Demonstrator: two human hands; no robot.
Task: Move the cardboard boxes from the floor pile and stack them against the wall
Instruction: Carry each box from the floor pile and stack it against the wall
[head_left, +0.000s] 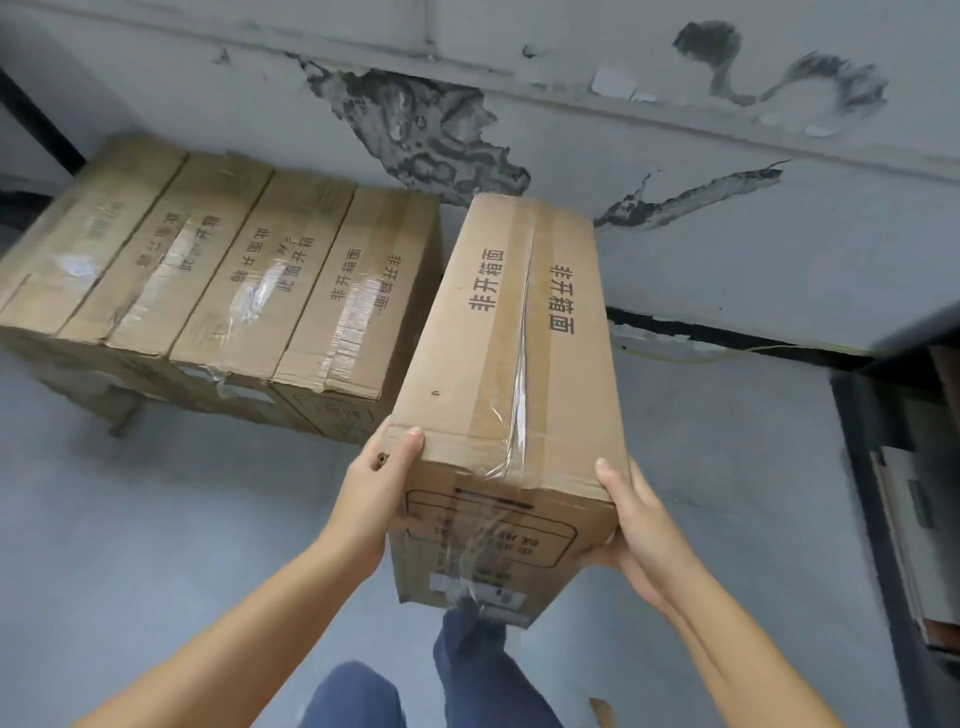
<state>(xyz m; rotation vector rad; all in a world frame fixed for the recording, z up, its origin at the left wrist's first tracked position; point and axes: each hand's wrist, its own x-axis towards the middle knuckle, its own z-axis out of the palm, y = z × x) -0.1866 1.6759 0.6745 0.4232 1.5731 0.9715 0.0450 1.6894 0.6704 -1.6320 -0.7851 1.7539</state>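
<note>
I carry a long taped cardboard box (514, 364) in the air, printed characters on its top face, its far end pointing at the wall. My left hand (376, 483) grips its near left corner, thumb over the top edge. My right hand (631, 525) holds the near right side, thumb on the top edge and fingers under the end face. A row of several similar boxes (218, 280) stands side by side against the wall on the left. The carried box hangs just right of that row.
The grey wall (727, 218) with peeling paint runs across the back. A dark shelf or frame (893, 519) with flat items stands at the right edge. Grey floor (156, 519) lies below. My blue-trousered legs (467, 675) show under the box.
</note>
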